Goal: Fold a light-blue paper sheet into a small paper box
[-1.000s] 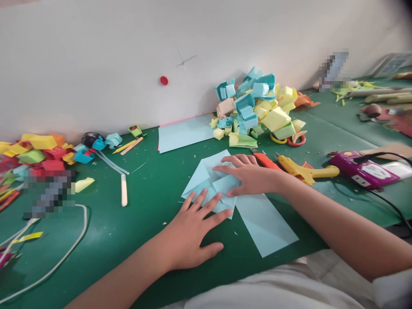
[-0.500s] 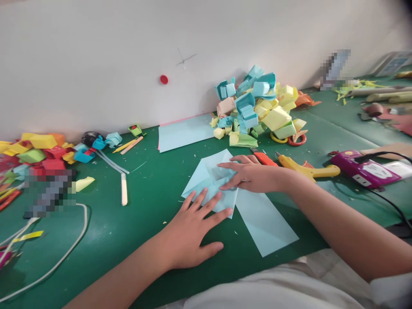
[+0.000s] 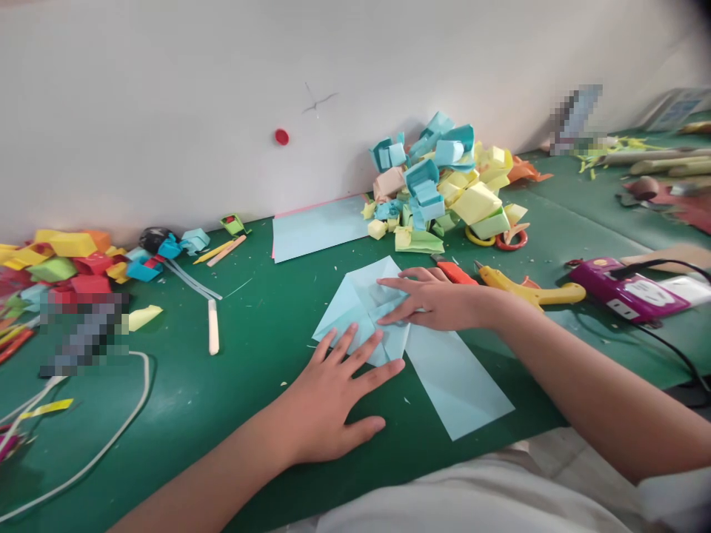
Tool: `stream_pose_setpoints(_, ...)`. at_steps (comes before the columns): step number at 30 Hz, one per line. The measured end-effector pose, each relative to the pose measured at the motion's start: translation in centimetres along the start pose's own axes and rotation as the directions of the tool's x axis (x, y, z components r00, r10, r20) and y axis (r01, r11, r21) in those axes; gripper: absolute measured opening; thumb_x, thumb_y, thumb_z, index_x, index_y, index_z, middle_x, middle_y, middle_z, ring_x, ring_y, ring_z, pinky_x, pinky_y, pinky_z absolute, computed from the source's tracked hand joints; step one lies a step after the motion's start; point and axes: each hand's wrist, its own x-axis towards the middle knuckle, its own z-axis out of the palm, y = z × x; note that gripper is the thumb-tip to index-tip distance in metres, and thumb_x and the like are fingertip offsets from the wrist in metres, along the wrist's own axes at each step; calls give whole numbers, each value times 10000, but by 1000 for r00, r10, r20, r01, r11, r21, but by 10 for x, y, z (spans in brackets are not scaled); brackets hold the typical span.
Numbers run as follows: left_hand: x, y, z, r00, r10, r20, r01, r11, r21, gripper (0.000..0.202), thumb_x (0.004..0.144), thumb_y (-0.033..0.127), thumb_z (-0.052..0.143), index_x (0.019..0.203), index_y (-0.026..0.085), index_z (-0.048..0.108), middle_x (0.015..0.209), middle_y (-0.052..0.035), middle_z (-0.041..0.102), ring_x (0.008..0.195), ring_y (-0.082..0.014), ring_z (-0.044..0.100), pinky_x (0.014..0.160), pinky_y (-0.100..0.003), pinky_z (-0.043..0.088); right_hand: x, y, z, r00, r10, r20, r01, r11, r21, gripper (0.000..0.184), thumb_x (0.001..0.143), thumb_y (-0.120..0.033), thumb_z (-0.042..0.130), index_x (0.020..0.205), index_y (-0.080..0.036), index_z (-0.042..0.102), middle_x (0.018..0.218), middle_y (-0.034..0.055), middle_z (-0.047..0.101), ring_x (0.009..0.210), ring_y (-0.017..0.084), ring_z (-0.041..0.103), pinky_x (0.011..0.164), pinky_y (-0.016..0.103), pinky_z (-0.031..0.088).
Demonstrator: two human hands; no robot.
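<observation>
A folded sheet of light blue paper (image 3: 347, 303) lies on the green table in front of me, with creases and flaps near its middle. My left hand (image 3: 333, 400) is spread out, its fingertips resting on the paper's near edge. Across the right part of the same paper lies my right hand (image 3: 438, 300), fingers extended and pressing on the flaps; some of its fingers are hidden. A flat light blue paper strip (image 3: 458, 385) sits partly under the folded sheet, pointing toward my front right.
A heap of folded paper pieces (image 3: 427, 185) stands by the wall, near stacked blue sheets (image 3: 322, 229). Right of my hand are a red-handled cutter (image 3: 456, 272), a yellow glue gun (image 3: 533, 290) and a purple power strip (image 3: 627, 290). Coloured paper boxes (image 3: 72, 259) and a white cable (image 3: 145, 377) lie left.
Both hands stay almost where they were on the folded blue paper. The paper's near corner by my left index finger shows less now. The view has shifted very slightly.
</observation>
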Motion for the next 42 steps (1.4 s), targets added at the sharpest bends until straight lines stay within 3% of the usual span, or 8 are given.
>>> stream_pose_setpoints(4, 1, -1, 0, 1000, 11, 3, -11, 1000, -3, 692, 963, 519, 558, 1571, 496, 228, 1700, 29, 13, 1534, -446, 15, 1187, -718, 86, 0, 0, 1, 1000, 1, -4, 0, 1000, 3, 373, 986, -406, 460, 1262, -581, 641, 1658, -178, 227, 1500, 386, 256, 1140, 692, 299)
stream_pose_setpoints(17, 1, -2, 0, 1000, 23, 14, -23, 1000, -17, 664, 972, 513, 545, 1564, 506, 243, 1699, 48, 39, 1535, -438, -13, 1184, -729, 72, -3, 2, 1, 999, 31, 20, -32, 999, 27, 372, 964, -591, 453, 1275, -546, 652, 1658, -153, 244, 1499, 423, 243, 1118, 697, 327)
stream_pose_setpoints(22, 2, 0, -3, 1000, 20, 11, -20, 999, -46, 667, 962, 496, 574, 1556, 506, 269, 1697, 62, 57, 1537, -429, -9, 1190, -723, 77, -5, -8, -4, 996, -64, -56, 65, 998, 3, 302, 925, -561, 575, 1178, -503, 729, 1669, -134, 226, 1500, 420, 212, 1142, 681, 280)
stream_pose_setpoints(27, 1, 0, -4, 999, 10, 30, -9, 998, -57, 679, 956, 495, 584, 1555, 514, 264, 1696, 60, 52, 1537, -428, -13, 1187, -732, 89, -6, -16, -7, 990, -128, -58, 127, 992, -18, 254, 918, -547, 593, 1085, -488, 774, 1657, -149, 250, 1495, 430, 197, 1129, 695, 269)
stream_pose_setpoints(36, 2, 1, -5, 999, 2, 45, 0, 999, -35, 661, 969, 508, 554, 1557, 516, 252, 1698, 54, 48, 1535, -434, -11, 1184, -736, 74, -2, 18, -8, 977, 106, -183, -112, 993, -25, 374, 933, -629, 493, 960, -447, 818, 1591, -104, 413, 1471, 437, 244, 1141, 705, 203)
stream_pose_setpoints(42, 1, 1, -6, 999, 0, 53, 2, 999, -34, 665, 973, 497, 550, 1561, 515, 241, 1698, 51, 35, 1535, -435, -6, 1182, -738, 78, -5, 11, -12, 982, 10, -190, -14, 1000, -18, 353, 946, -576, 509, 951, -417, 824, 1585, -98, 422, 1460, 413, 267, 1147, 679, 224)
